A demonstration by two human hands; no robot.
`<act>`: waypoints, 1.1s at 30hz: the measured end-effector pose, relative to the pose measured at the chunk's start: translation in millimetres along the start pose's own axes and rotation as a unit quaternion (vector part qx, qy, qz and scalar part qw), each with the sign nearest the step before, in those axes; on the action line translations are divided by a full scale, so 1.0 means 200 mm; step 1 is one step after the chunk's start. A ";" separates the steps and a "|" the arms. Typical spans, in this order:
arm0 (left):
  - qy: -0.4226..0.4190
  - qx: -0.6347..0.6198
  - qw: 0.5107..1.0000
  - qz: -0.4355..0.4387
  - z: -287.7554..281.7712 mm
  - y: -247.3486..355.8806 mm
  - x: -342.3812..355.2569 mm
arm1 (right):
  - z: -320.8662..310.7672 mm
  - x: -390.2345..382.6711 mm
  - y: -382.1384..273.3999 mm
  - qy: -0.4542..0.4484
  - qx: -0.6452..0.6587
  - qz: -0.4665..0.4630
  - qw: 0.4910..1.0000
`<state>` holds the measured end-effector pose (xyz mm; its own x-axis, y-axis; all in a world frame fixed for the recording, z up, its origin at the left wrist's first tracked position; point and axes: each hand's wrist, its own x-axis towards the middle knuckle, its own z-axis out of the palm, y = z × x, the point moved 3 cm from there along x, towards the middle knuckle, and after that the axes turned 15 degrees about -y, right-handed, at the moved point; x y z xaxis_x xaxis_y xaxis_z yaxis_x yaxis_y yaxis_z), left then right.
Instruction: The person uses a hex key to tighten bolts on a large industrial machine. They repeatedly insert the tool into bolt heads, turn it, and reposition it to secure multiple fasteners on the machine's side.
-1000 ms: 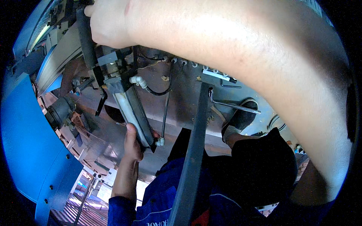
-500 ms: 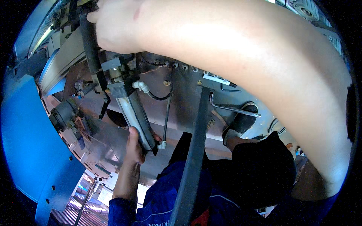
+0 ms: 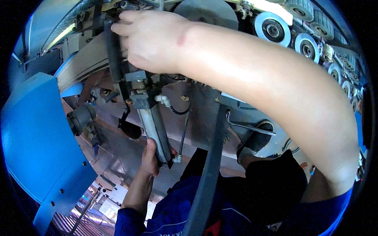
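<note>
Pneumatic cylinder (image 3: pixel 155 128) slanting left of the grey beam (image 3: pixel 210 165), lower end in the left hand (image 3: pixel 150 159).
The left grip is closed round it, thumb opposite fingers; probably heavy, rigid, smooth, best held by its body, clear of the elbow fitting (image 3: pixel 162 100). The right hand (image 3: pixel 149 38) is at the black bar (image 3: pixel 114 59), its grip hidden.

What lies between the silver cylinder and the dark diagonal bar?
Head view: black tubing and pale elbow fittings beside the cylinder, a grey panel behind them, dark trousers lower down.
</note>
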<state>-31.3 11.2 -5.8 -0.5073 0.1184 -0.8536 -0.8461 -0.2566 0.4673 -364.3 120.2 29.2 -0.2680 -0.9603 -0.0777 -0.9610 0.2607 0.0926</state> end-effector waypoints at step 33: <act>0.048 -0.026 0.998 -0.003 -0.02 -0.03 -0.01 | 0.10 -0.12 -0.19 0.090 0.281 0.163 0.941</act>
<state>-24.1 8.7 -8.4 -0.4828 0.0271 -0.8753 -0.8378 -0.3054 0.4526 -322.4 135.1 6.8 -0.5871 -0.8085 0.0388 -0.7282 0.5066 -0.4616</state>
